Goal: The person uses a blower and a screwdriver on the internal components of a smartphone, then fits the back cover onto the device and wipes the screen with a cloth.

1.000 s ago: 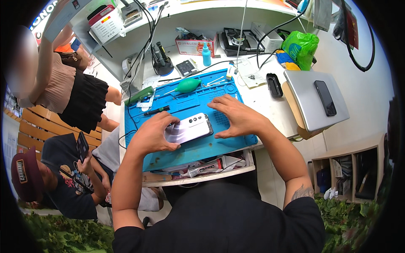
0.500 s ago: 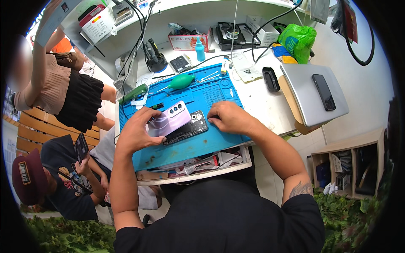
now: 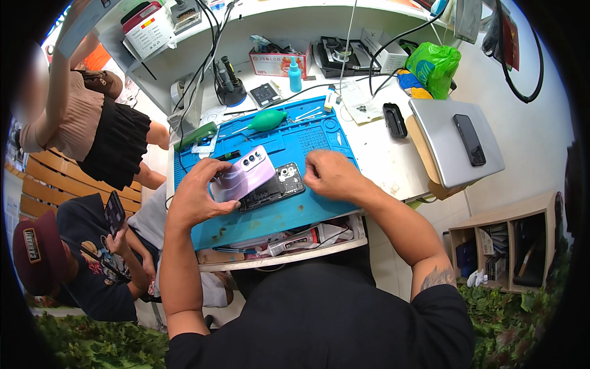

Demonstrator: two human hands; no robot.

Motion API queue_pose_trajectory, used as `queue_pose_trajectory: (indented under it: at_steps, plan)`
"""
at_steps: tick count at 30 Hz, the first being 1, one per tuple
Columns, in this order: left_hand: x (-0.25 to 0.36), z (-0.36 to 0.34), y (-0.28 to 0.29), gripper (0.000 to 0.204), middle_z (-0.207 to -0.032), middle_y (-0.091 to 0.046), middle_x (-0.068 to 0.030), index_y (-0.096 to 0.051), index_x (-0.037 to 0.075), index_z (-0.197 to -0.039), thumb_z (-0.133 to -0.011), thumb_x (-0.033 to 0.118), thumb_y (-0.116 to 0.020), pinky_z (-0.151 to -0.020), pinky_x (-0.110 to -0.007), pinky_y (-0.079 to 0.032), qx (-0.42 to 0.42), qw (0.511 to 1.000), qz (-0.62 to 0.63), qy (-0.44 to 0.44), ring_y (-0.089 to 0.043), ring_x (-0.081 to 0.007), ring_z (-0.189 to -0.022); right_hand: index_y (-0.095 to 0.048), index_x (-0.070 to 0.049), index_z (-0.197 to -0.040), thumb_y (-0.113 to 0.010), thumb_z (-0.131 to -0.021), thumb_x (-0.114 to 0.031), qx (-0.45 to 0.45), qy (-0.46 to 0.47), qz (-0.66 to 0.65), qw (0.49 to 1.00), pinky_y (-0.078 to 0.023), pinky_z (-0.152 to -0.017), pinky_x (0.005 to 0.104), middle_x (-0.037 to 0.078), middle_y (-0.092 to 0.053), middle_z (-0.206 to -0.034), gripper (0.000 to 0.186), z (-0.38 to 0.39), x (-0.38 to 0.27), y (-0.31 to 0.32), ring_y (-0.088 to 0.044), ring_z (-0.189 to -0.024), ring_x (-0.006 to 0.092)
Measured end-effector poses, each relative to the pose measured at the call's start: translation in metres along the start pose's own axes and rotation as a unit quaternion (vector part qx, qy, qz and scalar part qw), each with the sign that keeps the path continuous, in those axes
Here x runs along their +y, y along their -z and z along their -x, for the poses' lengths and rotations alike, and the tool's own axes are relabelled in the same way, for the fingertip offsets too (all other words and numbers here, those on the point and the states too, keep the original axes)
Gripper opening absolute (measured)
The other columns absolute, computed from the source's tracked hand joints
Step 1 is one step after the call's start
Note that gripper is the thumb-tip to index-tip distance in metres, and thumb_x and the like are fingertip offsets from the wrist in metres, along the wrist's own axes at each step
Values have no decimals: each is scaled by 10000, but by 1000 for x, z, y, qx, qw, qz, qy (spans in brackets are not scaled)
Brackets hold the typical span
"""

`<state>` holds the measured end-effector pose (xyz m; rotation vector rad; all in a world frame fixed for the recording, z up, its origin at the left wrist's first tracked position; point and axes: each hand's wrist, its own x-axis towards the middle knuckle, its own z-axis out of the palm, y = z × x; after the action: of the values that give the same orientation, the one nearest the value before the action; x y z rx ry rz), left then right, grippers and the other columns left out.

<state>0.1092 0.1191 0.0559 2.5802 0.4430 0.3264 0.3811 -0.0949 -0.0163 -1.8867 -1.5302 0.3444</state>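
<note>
A glossy lilac phone back cover (image 3: 253,171) with round camera openings is pinched along its edge by my left hand (image 3: 200,189), thumb at the bottom and fingers at the top. Tilted, it overlaps the opened phone (image 3: 278,191), whose dark inner parts show to its right. That phone lies on the blue repair mat (image 3: 246,225). Just right of it, my right hand (image 3: 332,174) rests on the mat with its fingers curled in. Whatever those fingers hold, if anything, is hidden.
A green air blower (image 3: 267,120) and swabs lie farther up the mat. Below, an open drawer (image 3: 283,261) holds tubes. To the right, a phone rests on a silver laptop (image 3: 435,136). Screwdrivers stand in a holder (image 3: 229,90). Two people, one seated (image 3: 95,258), are at the left.
My right hand's fingers have curled in more tightly beside the opened phone. My left hand keeps its grip on the back cover. The whole view has shifted slightly.
</note>
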Motion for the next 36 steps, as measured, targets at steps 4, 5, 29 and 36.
queue_pose_trajectory:
  at_steps: [4, 5, 29, 36]
  plan:
    - [-2, 1, 3, 756, -1269, -721, -106, -738, 29, -1321, -649, 265, -989, -951, -374, -587, -10, 1000, 3, 3, -715, -268, -1083, -680, 13, -903, -656, -909, -123, -7, -43, 26, 999, -550, -830, 545, 228, -711, -927, 139, 8, -3, 22, -691, -909, 444]
    - [-3, 0, 3, 753, -1269, -721, -108, -738, 29, -1319, -649, 265, -988, -953, -374, -586, -11, 1000, -1, -4, -713, -270, -1085, -679, 15, -942, -657, -905, -109, -21, -57, 39, 997, -548, -859, 544, 224, -718, -976, 131, 11, -2, 27, -691, -955, 436]
    - [15, -32, -35, 723, -1195, -702, -121, -752, 56, -1288, -638, 285, -972, -1019, -410, -581, -118, 989, -82, -19, -699, -321, -1150, -630, 17, -1482, -998, -742, -327, -181, 51, -17, 982, -551, -1055, 431, 175, -647, -1322, 896, -22, 6, 30, -647, -1226, 356]
    - [18, -33, -33, 716, -1180, -709, -124, -759, 51, -1271, -634, 295, -981, -1017, -411, -583, -126, 989, -80, -12, -706, -325, -1142, -649, 0, -1469, -992, -734, -279, -177, 61, -13, 982, -554, -1028, 422, 157, -656, -1272, 858, -22, 11, 27, -655, -1178, 336]
